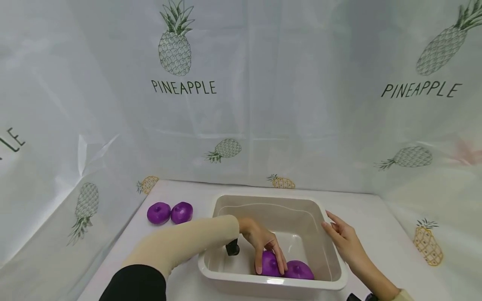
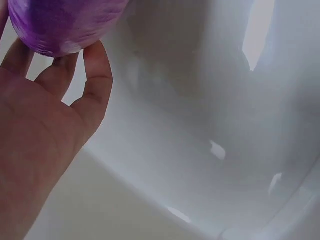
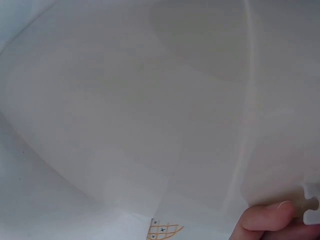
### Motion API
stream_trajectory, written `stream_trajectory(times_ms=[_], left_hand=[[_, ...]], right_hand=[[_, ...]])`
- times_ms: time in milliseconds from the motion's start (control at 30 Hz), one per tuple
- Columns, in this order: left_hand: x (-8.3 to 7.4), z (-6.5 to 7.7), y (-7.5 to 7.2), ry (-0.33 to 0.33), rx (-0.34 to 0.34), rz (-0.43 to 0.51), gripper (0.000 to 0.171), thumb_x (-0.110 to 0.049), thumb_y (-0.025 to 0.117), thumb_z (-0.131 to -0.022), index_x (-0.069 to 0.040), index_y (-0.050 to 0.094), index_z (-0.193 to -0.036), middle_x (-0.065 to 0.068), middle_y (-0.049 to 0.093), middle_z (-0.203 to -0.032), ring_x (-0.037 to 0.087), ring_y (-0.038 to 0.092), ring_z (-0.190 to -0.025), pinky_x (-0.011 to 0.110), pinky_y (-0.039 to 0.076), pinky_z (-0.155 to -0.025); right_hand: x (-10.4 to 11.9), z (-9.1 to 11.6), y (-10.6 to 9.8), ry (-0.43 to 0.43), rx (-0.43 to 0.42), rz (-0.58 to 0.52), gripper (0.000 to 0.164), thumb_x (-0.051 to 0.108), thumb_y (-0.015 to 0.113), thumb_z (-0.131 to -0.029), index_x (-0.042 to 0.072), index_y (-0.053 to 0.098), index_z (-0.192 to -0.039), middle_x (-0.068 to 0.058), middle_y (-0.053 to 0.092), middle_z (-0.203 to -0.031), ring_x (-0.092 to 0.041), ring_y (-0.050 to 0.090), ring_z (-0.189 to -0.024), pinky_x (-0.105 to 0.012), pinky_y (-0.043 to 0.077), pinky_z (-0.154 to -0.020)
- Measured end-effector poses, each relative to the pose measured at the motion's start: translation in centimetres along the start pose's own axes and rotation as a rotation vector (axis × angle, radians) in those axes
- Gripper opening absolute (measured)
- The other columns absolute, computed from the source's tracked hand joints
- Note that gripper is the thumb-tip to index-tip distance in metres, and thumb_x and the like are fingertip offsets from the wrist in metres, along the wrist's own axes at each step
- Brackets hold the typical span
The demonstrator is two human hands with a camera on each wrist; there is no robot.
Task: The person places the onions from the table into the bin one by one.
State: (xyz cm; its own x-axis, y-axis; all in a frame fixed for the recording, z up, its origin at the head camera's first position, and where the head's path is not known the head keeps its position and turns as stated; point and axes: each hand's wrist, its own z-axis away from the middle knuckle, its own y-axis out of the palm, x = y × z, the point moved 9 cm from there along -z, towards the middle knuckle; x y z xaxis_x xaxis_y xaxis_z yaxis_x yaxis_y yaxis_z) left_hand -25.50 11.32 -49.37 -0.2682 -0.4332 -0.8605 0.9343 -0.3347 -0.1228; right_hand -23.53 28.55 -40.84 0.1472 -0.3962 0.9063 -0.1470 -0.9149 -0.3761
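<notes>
A purple onion [image 1: 269, 265] sits in the near part of a beige plastic tub [image 1: 260, 213], with my left hand [image 1: 261, 238] reaching in from above and gripping it between thumb and fingers. In the left wrist view the fingertips curl against the streaked skin of this onion [image 2: 67, 22]. A second purple onion [image 1: 300, 271] lies right beside it, against the tub's near wall. At the tub's right rim, my right hand [image 1: 348, 240] pinches the edge. Its thumb [image 3: 272, 216] shows at the lower right of the right wrist view.
Two more purple onions, one on the left [image 1: 158, 213] and one on the right [image 1: 182, 212], lie side by side on the white tabletop [image 1: 376, 234], left of the tub. A pineapple-printed sheet [image 1: 297, 117] hangs behind the table and along both sides.
</notes>
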Motion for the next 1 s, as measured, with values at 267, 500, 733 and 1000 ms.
stream_trajectory(times_ms=[267, 500, 733, 1000], left_hand=[[0.6, 0.0, 0.0, -0.025, -0.027, 0.09, 0.06, 0.029, 0.07, -0.074, 0.011, 0.058, -0.13, -0.003, 0.057, -0.141, -0.003, 0.046, -0.127, 0.017, 0.032, -0.108], [1.5, -0.2, 0.2, -0.058, -0.06, 0.165, 0.059, 0.031, 0.067, -0.074, 0.012, 0.058, -0.128, -0.001, 0.057, -0.141, -0.003, 0.047, -0.125, 0.015, 0.033, -0.106], [2.2, -0.7, 0.9, -0.091, -0.057, 0.17, 0.059, 0.036, 0.065, -0.071, 0.015, 0.057, -0.126, 0.006, 0.057, -0.142, -0.002, 0.052, -0.121, 0.016, 0.033, -0.105], [2.3, -1.1, 1.2, -0.12, -0.056, 0.197, 0.058, 0.037, 0.062, -0.071, 0.017, 0.056, -0.125, 0.007, 0.057, -0.141, -0.002, 0.053, -0.117, 0.016, 0.036, -0.104]], right_hand=[[0.3, -0.3, -0.2, -0.027, 0.0, -0.016, 0.049, 0.009, 0.051, -0.105, -0.014, 0.035, -0.146, -0.028, 0.069, -0.103, -0.016, 0.071, -0.073, -0.034, 0.06, -0.057], [0.1, -0.2, 0.0, -0.005, 0.012, -0.003, 0.05, 0.01, 0.05, -0.105, -0.014, 0.034, -0.146, -0.03, 0.068, -0.106, -0.016, 0.071, -0.074, -0.032, 0.059, -0.058], [0.0, -0.2, 0.1, -0.011, -0.002, 0.024, 0.05, 0.01, 0.051, -0.105, -0.014, 0.035, -0.146, -0.029, 0.068, -0.103, -0.015, 0.07, -0.072, -0.032, 0.059, -0.057], [-0.1, -0.1, 0.0, -0.009, 0.012, 0.001, 0.049, 0.009, 0.05, -0.105, -0.014, 0.034, -0.146, -0.031, 0.067, -0.107, -0.016, 0.071, -0.075, -0.032, 0.06, -0.058]])
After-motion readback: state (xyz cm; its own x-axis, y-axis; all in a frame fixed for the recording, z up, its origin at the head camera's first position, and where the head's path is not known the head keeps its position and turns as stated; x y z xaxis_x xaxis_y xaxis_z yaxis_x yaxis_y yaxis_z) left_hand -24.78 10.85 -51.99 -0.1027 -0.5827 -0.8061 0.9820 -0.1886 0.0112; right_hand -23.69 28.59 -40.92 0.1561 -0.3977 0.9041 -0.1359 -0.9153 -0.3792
